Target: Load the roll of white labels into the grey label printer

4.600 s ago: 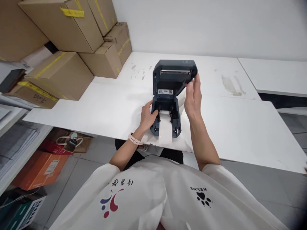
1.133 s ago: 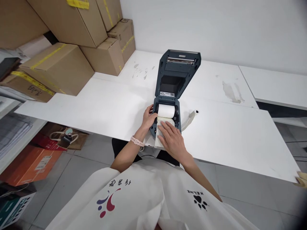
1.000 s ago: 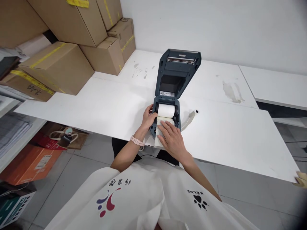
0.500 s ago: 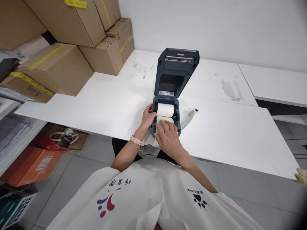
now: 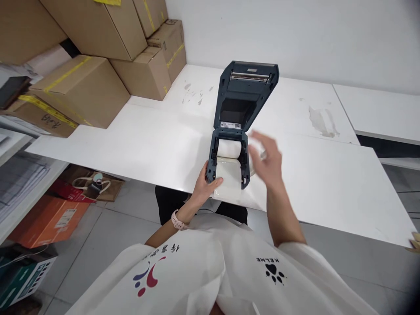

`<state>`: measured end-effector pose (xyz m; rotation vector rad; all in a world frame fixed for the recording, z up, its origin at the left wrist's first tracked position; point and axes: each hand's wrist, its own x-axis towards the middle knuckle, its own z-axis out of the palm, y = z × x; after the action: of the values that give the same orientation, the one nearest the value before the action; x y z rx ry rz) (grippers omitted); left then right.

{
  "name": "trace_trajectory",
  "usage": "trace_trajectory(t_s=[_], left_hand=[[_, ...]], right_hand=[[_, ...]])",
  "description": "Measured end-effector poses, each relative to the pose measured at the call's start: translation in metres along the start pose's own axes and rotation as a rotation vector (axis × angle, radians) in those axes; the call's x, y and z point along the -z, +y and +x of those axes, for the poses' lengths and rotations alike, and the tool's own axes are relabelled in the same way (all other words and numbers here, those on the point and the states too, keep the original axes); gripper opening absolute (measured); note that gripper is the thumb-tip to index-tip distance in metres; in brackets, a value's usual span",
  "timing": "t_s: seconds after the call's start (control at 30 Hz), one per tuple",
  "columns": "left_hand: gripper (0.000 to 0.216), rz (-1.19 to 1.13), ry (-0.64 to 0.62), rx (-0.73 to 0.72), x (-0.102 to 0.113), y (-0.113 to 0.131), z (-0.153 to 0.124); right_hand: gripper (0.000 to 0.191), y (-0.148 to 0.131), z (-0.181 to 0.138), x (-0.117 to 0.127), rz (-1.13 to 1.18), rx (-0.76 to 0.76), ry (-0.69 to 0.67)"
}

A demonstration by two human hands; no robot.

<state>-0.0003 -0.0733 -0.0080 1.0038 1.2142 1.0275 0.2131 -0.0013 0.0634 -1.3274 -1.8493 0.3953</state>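
A dark blue label printer [image 5: 211, 171] stands on the white table, its lid [image 5: 220, 103] tipped up and back. Inside lies a white label roll [image 5: 229, 148], and its strip [image 5: 229, 175] runs forward over the printer's front edge. My left hand [image 5: 203, 188] grips the printer's front left side, with the thumb pressing on the strip. To the right of the printer, my right hand [image 5: 267, 161] is raised with fingers spread and holds nothing; motion blurs it. Behind that hand, the small rolled paper piece [image 5: 263, 154] is mostly hidden.
Cardboard boxes [image 5: 85, 89] with yellow tape are stacked at the left rear of the white table [image 5: 157, 140]. A white wall [image 5: 295, 35] rises behind. On the floor at left are an orange box [image 5: 46, 221] and bags. The table's front edge runs close to my body.
My right hand has lifted off the label strip and moved right and up, beside the printer. My left thumb has shifted forward onto the strip, which now lies exposed over the front.
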Motion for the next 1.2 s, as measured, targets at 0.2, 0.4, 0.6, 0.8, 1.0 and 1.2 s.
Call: trace_trajectory(t_s=[0.2, 0.4, 0.6, 0.8, 1.0, 1.2], left_hand=[[0.099, 0.014, -0.034, 0.016, 0.004, 0.004, -0.003], [0.097, -0.092, -0.047, 0.081, 0.020, 0.003, -0.006], [0.076, -0.127, 0.043, 0.006, 0.026, 0.014, 0.000], [0.072, 0.071, 0.078, -0.172, 0.000, 0.026, 0.010], [0.076, 0.086, 0.101, -0.265, -0.009, 0.006, 0.016], [0.077, 0.099, 0.151, -0.352, -0.011, -0.014, 0.025]], right_hand=[[0.082, 0.021, 0.163, 0.013, 0.480, -0.134, 0.065], [0.083, 0.004, 0.102, 0.013, 0.674, -0.009, 0.174], [0.059, -0.019, -0.002, 0.004, 0.345, 0.048, -0.036], [0.050, -0.029, -0.021, -0.026, -0.131, 0.115, 0.032], [0.060, -0.010, -0.052, -0.040, 0.047, -0.144, 0.035], [0.076, -0.005, -0.073, -0.050, 0.443, -0.477, 0.010]])
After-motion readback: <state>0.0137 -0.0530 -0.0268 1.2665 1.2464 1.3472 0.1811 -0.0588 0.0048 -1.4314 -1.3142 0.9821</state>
